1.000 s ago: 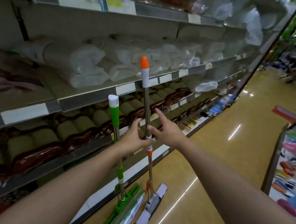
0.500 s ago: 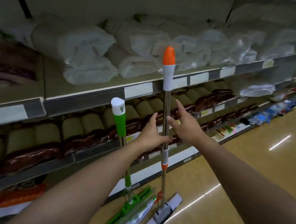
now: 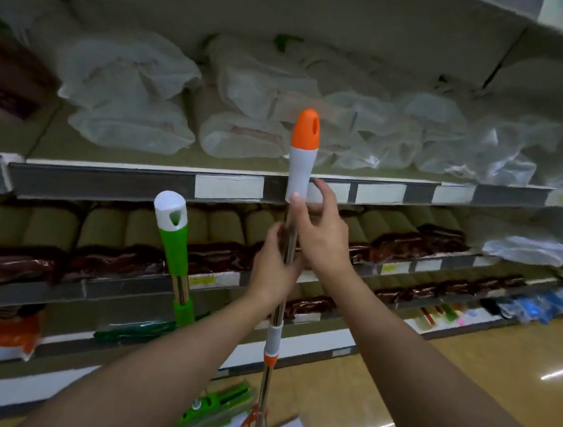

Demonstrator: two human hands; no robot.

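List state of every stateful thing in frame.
orange mop: upright, head on floor, pole between both hands.
green mop: upright beside it, untouched.
left hand: grips the orange mop's pole.
right hand: fingers mostly straight, touching pole below white grip.

Orange mop point(image 3: 302, 153) handle is orange-tipped over white, with a silver pole; green mop point(image 3: 174, 237) is white-capped over green, brown-and-tan rolls point(image 3: 105, 244) behind

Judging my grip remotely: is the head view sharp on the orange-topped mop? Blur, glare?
Head view: orange-topped mop, left hand and right hand fairly sharp; bagged goods and green-handled mop smeared by blur; glare streaks on floor.
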